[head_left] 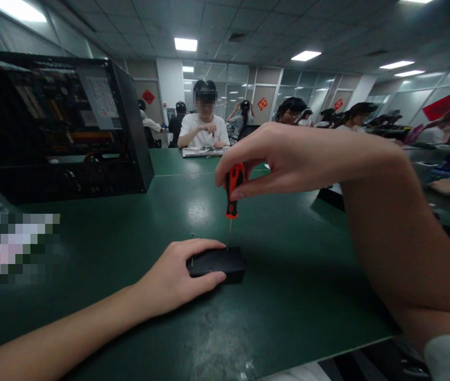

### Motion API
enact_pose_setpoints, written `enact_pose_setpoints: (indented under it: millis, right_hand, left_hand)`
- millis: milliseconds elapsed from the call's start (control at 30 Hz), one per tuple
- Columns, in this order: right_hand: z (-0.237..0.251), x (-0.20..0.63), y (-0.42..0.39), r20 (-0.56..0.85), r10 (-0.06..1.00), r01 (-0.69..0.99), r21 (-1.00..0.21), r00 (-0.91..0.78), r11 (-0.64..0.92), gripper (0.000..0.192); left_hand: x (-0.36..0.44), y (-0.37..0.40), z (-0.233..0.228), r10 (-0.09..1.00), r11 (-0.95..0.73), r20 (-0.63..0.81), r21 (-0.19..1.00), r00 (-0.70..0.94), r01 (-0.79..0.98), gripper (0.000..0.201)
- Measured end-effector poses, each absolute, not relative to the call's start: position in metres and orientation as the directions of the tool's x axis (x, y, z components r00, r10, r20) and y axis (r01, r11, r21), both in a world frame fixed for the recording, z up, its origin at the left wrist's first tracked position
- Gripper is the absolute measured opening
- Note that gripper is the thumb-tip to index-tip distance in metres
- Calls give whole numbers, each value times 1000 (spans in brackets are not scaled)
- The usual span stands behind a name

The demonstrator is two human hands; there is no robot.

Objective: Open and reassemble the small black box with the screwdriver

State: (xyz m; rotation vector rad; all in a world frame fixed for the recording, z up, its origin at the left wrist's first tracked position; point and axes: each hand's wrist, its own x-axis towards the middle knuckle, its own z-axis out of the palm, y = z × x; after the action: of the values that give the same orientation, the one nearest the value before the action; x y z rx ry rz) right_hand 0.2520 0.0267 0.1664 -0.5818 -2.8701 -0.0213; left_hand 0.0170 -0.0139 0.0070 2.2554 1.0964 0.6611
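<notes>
A small black box-shaped case (pixel 232 264) lies on the green table. My left hand (pixel 181 270) grips it from the left, thumb along the near side and fingers along the far side. Above it, my right hand (pixel 252 164) holds a red and black screwdriver (pixel 232 198) by the handle, upright. The thin shaft points down, and its tip meets the far edge of the case's top, near my left fingertips. Whether a screw sits under the tip is too small to tell.
A black computer tower (pixel 129 127) with an open side stands at the left back. Across the green table (pixel 193 206), a person in a white shirt (pixel 204 129) works with a tool. A dark object (pixel 331 197) lies partly behind my right forearm.
</notes>
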Motion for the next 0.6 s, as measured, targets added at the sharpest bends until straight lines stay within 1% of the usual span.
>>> enact_pose_setpoints:
  millis: [300,467,600]
  right_hand:
    - [161,250,35,237,390,393,-38,-890,919,26]
    - [158,249,43,258,371,375,-35,-892,926,25]
    - [157,249,44,256,373,379,-31,-892,925,24]
  left_hand:
    - [18,-14,8,807,-529,194,659,558,535,40]
    - [16,-14,7,769,-593,247,621,589,514,43]
    - [15,-14,7,760,-605,248,609,601,513,42]
